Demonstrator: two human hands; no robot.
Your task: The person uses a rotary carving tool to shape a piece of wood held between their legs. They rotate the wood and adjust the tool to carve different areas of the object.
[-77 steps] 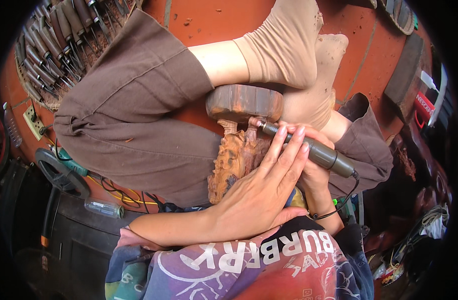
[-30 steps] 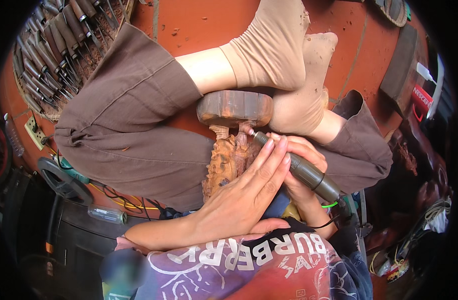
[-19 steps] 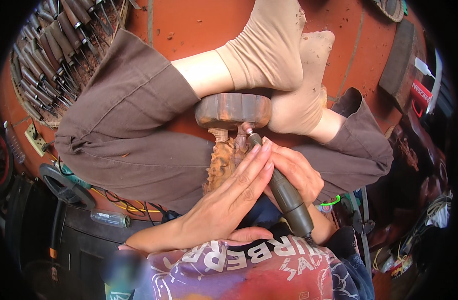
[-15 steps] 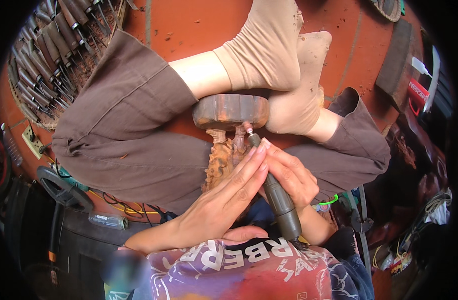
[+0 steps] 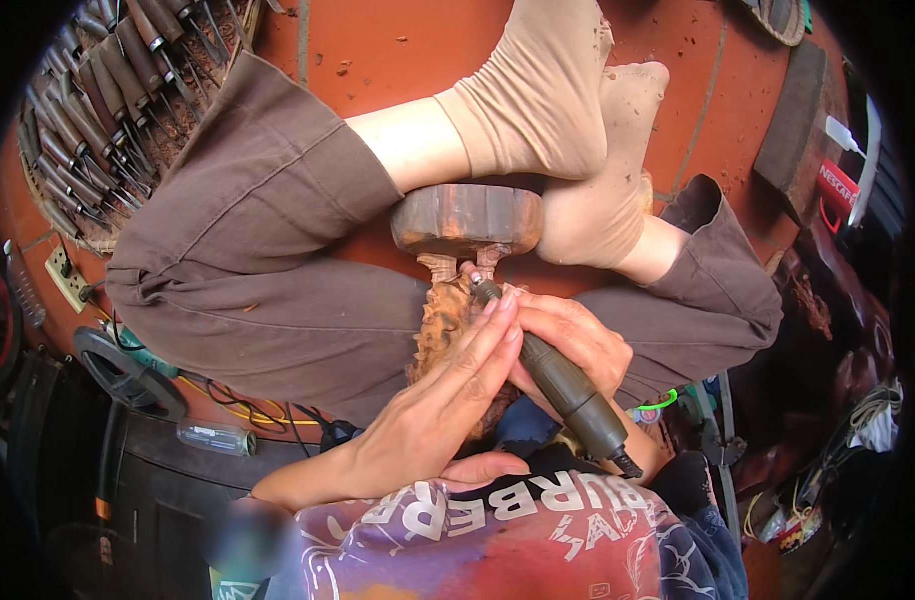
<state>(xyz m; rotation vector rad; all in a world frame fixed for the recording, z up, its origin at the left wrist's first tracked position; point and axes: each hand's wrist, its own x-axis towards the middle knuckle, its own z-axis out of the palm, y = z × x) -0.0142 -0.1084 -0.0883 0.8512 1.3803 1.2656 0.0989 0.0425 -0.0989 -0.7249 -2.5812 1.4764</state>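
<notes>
A wood carving [image 5: 436, 325] lies between my legs, its thick dark base [image 5: 468, 222] pointing away from me and its ridged, lighter part toward my body. My right hand [image 5: 580, 342] is closed around a dark rotary tool [image 5: 570, 395]. The tool's small pinkish tip touches or nearly touches the carving just below the base, between two short supports. Across the near part of the carving lies my left hand [image 5: 428, 405], fingers straight and together, fingertips against the tool's neck. Its thumb is lower down, near my shirt. The carving's near end is mostly hidden.
Several wooden-handled chisels [image 5: 98, 90] fill a round tray at the far left. My socked feet [image 5: 538, 100] sit just beyond the base. A power socket [image 5: 68, 280], a clear bottle [image 5: 216, 438] and cords are on the left. A dark block [image 5: 793, 125] lies at the far right.
The tool's tip has moved from the base's near edge down and left to the supports. Its rear end has swung right. The carving has shifted slightly right.
</notes>
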